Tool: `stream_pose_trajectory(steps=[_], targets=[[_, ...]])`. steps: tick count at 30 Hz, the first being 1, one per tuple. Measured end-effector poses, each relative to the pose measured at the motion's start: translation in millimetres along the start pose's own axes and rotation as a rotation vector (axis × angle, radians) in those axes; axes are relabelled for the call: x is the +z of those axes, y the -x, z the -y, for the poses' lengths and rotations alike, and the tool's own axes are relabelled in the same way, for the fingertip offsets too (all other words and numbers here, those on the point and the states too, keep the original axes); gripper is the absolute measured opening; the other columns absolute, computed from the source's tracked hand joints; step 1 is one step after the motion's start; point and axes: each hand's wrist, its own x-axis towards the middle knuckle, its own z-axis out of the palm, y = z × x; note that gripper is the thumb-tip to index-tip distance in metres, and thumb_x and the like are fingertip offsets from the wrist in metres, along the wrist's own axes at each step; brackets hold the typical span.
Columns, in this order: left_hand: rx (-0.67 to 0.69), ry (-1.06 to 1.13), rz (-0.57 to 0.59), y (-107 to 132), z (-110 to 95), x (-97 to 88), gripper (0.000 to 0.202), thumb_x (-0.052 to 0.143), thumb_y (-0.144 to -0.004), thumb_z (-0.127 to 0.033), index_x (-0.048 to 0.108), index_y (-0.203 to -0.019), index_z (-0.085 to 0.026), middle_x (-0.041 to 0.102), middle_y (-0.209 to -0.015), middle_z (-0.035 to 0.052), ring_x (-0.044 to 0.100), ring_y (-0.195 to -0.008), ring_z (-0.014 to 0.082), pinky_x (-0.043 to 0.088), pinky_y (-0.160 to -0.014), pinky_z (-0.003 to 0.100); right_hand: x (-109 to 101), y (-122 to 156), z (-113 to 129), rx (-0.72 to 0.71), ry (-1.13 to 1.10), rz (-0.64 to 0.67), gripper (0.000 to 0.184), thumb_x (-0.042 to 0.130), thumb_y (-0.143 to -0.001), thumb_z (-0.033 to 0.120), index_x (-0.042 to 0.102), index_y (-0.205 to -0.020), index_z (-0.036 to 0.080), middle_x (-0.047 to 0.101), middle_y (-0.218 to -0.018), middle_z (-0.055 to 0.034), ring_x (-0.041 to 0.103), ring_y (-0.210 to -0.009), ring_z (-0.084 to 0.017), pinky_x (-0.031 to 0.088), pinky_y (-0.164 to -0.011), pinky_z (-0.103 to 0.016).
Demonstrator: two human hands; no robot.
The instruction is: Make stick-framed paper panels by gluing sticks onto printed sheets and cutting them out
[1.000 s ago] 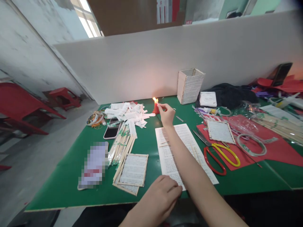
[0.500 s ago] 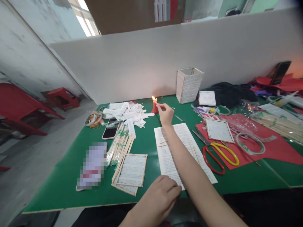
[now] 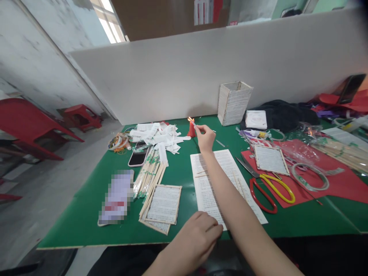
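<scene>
Past the printed sheet [image 3: 207,190], my right hand [image 3: 206,137] pinches a thin pale stick [image 3: 193,123] that looks like a glue stick. Its far tip is at the flame of a red candle [image 3: 191,131], which stands upright near the white board. My left hand [image 3: 198,234] rests closed at the sheet's near edge, fingers curled under, so whatever they hold is hidden. A few thin wooden sticks [image 3: 240,184] lie on the sheet, partly behind my right forearm. To the left, stick-edged paper panels [image 3: 163,204] lie overlapped.
Scissors [image 3: 260,180] with red and yellow handles lie right of the sheet, by another framed panel [image 3: 271,160]. A paper-covered box [image 3: 234,103] stands at the back. Leftward are paper strips [image 3: 155,134], bundled sticks [image 3: 151,172] and a phone [image 3: 138,158].
The view has shifted slightly, so everything sits a little further right. My right hand still has the stick at the candle, whose flame looks smaller. My left hand stays closed in place.
</scene>
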Motion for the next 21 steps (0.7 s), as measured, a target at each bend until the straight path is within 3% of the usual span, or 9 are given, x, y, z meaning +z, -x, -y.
stream_pose_trajectory(steps=[21], targets=[[0.007,-0.011,-0.012,0.4,-0.8,2.3,0.024,0.042,-0.096,-0.007,0.056,-0.112,-0.017,0.065,-0.096,0.0067,0.059,-0.088,0.021,0.049,-0.084,0.032,0.2,0.7,2.5,0.021,-0.003,0.023,0.015,0.062,-0.086,0.031,0.07,-0.076,0.021,0.076,-0.079,-0.0049,0.069,-0.073,-0.021,0.051,-0.072,-0.033]])
